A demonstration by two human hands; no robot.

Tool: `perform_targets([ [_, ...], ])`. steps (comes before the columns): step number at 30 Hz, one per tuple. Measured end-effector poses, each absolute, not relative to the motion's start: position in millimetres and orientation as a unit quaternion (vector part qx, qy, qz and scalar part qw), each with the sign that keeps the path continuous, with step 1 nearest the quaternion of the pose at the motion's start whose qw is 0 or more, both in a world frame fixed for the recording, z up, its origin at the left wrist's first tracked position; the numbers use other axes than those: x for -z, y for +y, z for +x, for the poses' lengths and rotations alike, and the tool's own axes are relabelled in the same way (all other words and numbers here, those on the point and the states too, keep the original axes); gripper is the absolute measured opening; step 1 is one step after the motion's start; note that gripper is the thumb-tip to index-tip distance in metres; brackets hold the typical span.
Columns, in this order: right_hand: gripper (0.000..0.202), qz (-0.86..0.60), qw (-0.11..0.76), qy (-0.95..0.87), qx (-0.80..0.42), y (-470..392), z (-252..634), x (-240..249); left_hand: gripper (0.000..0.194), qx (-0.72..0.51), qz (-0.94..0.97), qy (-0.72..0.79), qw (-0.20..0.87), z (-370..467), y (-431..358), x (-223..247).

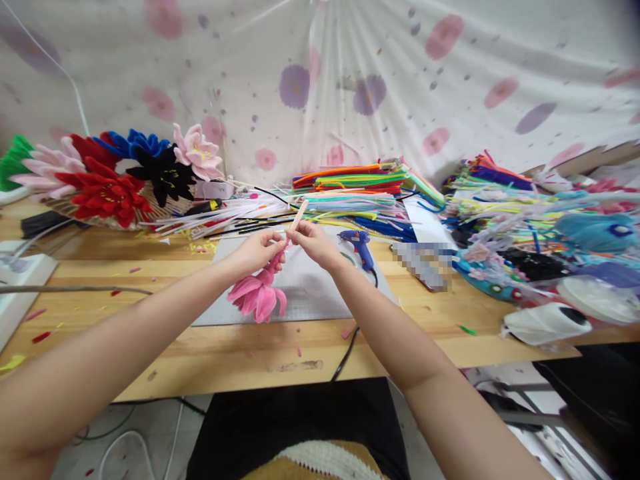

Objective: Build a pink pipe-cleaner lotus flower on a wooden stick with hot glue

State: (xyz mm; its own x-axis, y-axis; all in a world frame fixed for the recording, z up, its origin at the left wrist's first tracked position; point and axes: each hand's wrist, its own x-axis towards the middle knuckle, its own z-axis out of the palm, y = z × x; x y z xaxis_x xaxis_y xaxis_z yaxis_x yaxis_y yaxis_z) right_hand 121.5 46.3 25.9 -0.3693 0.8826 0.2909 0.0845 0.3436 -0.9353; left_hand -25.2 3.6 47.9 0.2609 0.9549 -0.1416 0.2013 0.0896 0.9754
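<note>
A pink fuzzy flower (260, 295) hangs head down over the front of a grey mat (320, 293). My left hand (263, 252) is closed on the flower's stem, just above the petals. Close beside it, my right hand (313, 243) pinches the stem end together with a pale flat stick (299, 215) that points up and away. The fingertips of both hands nearly touch. To the right of my right hand, a blue glue gun (360, 248) lies on the mat.
Finished fuzzy flowers (113, 193) stand at the back left. Bundles of coloured pipe cleaners (355, 180) lie along the back. A phone-like blurred item (423, 265), a white spool (546, 324) and wrapped pieces are on the right. A black cable (353, 347) crosses the table's front edge.
</note>
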Motion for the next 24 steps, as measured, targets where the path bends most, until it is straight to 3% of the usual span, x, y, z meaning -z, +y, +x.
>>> perform_targets([
  [10, 0.035, -0.352, 0.432, -0.694, -0.456, 49, 121, -28, 0.019, -0.339, 0.521, 0.486, 0.614, -35, -3, -53],
  [20, 0.034, -0.332, 0.443, -0.660, -0.508, 44, 116, -29, 0.014, -0.384, 0.609, 0.484, 0.497, -29, -4, -54],
  [24, 0.041, -0.294, 0.356, -0.699, -0.546, 34, 118, -20, 0.008, -0.408, 0.606, 0.496, 0.470, -31, -2, -62],
])
